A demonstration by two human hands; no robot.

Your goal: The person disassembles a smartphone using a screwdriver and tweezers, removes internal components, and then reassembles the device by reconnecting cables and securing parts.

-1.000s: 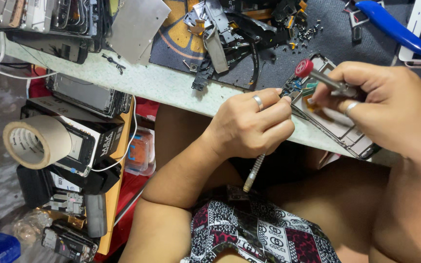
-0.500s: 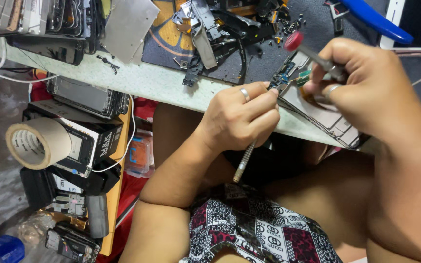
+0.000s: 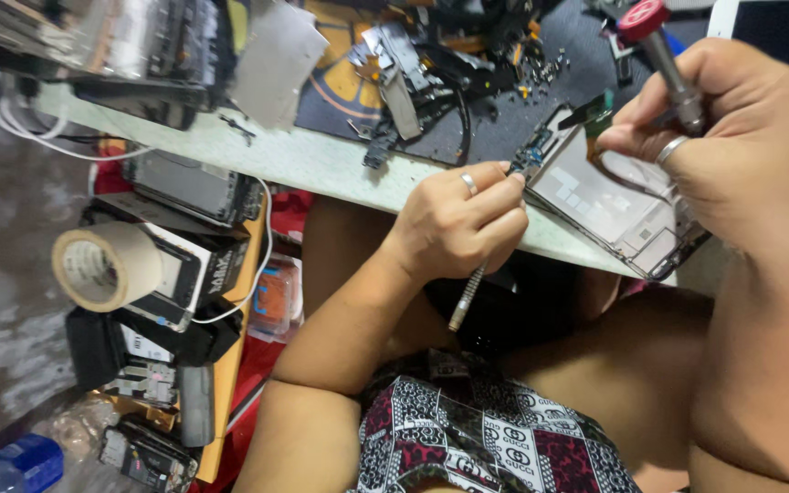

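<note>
Where the opened phone lies at the counter edge, thin and fragile, it is steadied by the left hand, clenched around a tool; a screwdriver is pinched by the right hand.

Even, soft indoor light, mild motion blur, tilted wide-angle view, dim lower left.

Single head-worn view, looking steeply down, close over the hands, tilted frame, table edge running diagonally, lap below
</note>
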